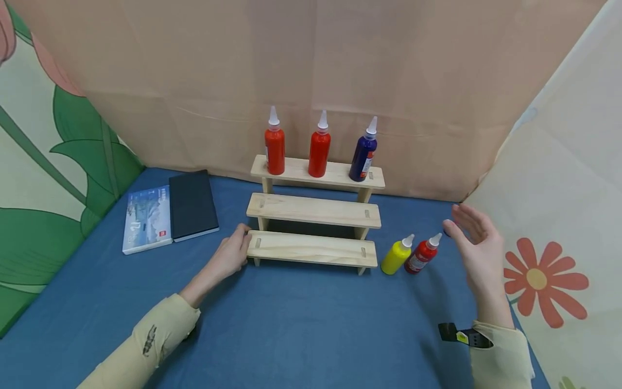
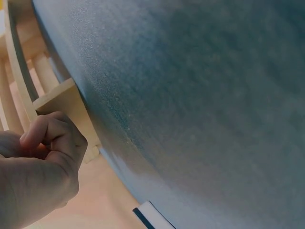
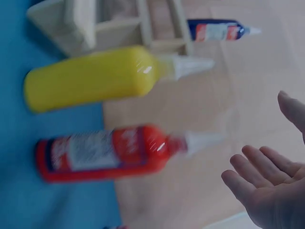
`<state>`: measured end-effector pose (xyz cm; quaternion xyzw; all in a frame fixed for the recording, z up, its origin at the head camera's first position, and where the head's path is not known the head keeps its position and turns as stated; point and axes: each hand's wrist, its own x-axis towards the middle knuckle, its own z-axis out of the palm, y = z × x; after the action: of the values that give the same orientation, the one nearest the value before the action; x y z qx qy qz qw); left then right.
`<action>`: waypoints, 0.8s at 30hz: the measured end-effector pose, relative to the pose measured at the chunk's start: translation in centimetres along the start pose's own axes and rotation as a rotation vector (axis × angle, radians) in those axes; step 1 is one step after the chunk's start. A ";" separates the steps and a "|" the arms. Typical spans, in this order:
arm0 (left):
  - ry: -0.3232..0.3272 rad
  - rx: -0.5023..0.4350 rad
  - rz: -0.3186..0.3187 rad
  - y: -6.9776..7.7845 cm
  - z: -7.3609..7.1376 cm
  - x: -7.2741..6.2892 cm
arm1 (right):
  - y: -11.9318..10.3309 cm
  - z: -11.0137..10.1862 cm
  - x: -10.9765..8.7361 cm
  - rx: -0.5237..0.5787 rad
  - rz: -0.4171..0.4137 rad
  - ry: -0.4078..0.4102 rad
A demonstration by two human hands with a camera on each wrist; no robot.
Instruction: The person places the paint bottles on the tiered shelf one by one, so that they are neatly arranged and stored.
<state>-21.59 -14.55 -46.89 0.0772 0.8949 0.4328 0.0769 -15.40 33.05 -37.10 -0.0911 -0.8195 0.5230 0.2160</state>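
A three-step wooden stand (image 1: 313, 247) rises on the blue cloth. My left hand (image 1: 235, 249) grips the left end of its lowest step; in the left wrist view the curled fingers (image 2: 62, 136) are right at the wood. On the right, my right hand (image 1: 478, 243) is raised with fingers spread and nothing held. Just left of it stand a red squeeze bottle (image 1: 420, 257) and a yellow squeeze bottle (image 1: 396, 258), both with white pointed nozzles. The right wrist view shows the red bottle's label (image 3: 93, 150) and the hand's fingers (image 3: 252, 171) apart from it.
Two red bottles (image 1: 275, 151) (image 1: 319, 154) and a dark blue bottle (image 1: 363, 158) stand on the top step. At the left lie a black book (image 1: 193, 205) and a blue-and-white book (image 1: 147, 219). A brown paper backdrop (image 1: 204, 129) closes the rear; patterned panels flank both sides.
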 end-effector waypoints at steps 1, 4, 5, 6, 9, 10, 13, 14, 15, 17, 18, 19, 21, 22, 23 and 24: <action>0.000 -0.001 -0.001 0.0 0.0 0.0 | 0.5 -0.2 -0.1 -0.014 0.005 -0.008; -0.002 0.002 -0.003 0.0 0.0 0.0 | 2.1 -0.7 -0.6 -0.049 0.017 -0.035; -0.003 0.005 -0.004 0.0 0.0 0.0 | 2.6 -0.8 -0.7 -0.059 0.020 -0.045; -0.002 0.008 -0.006 0.0 0.0 0.0 | 3.0 -0.9 -0.8 -0.069 0.025 -0.054; 0.003 0.010 -0.010 0.0 0.0 0.0 | 4.1 -0.9 -1.0 -0.083 0.033 -0.070; 0.004 0.011 -0.012 0.1 0.0 0.0 | 4.4 -0.9 -1.1 -0.082 0.035 -0.074; 0.007 0.009 -0.016 0.1 0.0 0.0 | 5.2 -0.7 -1.3 -0.075 0.042 -0.096; 0.006 0.008 -0.017 0.1 0.0 0.0 | 5.4 -0.7 -1.3 -0.073 0.045 -0.101; 0.006 0.005 -0.017 0.1 0.0 -0.1 | 5.6 -0.6 -1.4 -0.073 0.048 -0.108; 0.004 0.001 -0.017 0.1 0.0 -0.1 | 6.0 -0.5 -1.5 -0.074 0.057 -0.120; 0.002 -0.001 -0.016 0.1 0.0 -0.1 | 6.2 -0.5 -1.6 -0.071 0.061 -0.125; 0.001 -0.003 -0.016 0.2 0.0 0.0 | 6.4 -0.5 -1.7 -0.069 0.064 -0.130; 0.000 -0.003 -0.020 0.2 0.0 0.0 | 6.9 -0.5 -1.7 -0.068 0.064 -0.139; 0.000 -0.001 -0.022 0.2 0.0 0.1 | 7.1 -0.5 -1.7 -0.067 0.064 -0.143; 0.000 0.001 -0.025 0.2 0.0 0.1 | 7.2 -0.5 -1.7 -0.064 0.065 -0.148; 0.001 0.004 -0.027 0.2 0.0 0.1 | 7.3 -0.4 -1.8 -0.066 0.067 -0.152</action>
<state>-21.68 -14.40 -46.73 0.0650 0.8968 0.4299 0.0823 -14.19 35.94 -43.95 -0.0858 -0.8468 0.5079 0.1325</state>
